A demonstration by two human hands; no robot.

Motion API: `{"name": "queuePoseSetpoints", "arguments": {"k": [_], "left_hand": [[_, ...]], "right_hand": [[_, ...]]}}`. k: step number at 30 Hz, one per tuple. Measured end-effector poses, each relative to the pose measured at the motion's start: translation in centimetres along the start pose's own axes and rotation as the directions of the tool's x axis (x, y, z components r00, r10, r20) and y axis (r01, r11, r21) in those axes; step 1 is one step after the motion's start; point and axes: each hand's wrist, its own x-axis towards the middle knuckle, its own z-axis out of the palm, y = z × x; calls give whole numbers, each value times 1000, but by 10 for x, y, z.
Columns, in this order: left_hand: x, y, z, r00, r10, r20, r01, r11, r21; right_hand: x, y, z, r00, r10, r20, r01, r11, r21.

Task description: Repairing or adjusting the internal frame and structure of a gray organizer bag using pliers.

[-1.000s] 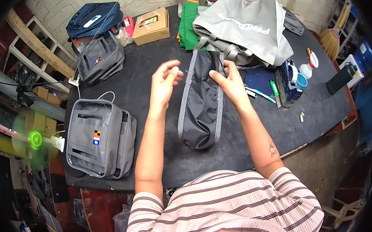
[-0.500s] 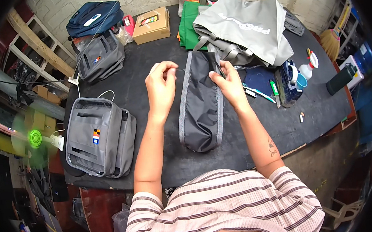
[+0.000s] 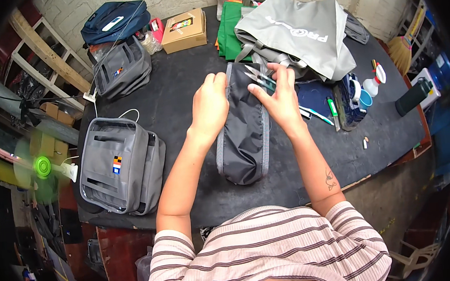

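Observation:
A long dark grey fabric piece (image 3: 243,139) with lighter grey bound edges, looking like part of a bag, lies on the black table in front of me. At its upper left edge my left hand (image 3: 208,106) is closed, fingers curled against the binding; its fingertips are partly hidden. Over the upper right part, my right hand (image 3: 280,99) holds a pair of thread snips (image 3: 260,79), blurred by motion, with blades pointing up and left above the fabric.
Grey bags with clear edges (image 3: 113,166) stand at the left. Behind are a cardboard box (image 3: 185,32), a navy bag (image 3: 115,23) and a large grey tote bag (image 3: 301,36). A toothbrush (image 3: 316,114), green cutter (image 3: 332,107) and spray bottle (image 3: 373,85) lie or stand right.
My left hand has moved right and down onto the fabric's left edge. My right hand has turned, bringing the snips into view over the fabric. The fabric piece has stayed nearly in place.

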Motion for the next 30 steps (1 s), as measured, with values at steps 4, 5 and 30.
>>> {"name": "queuePoseSetpoints", "arguments": {"k": [4,5,30], "left_hand": [[2,-6,-7,992,-114,56,124,969,-215],[3,-3,-9,992,-114,57,124,969,-215],[-8,1,9,944,-324,-60,274,873,-405]], "right_hand": [[7,-2,-5,987,-69,144,70,998,-3],[7,0,-1,989,-104,102,104,995,7],[10,-14,3,962,-204,181,216,975,-48]]}}
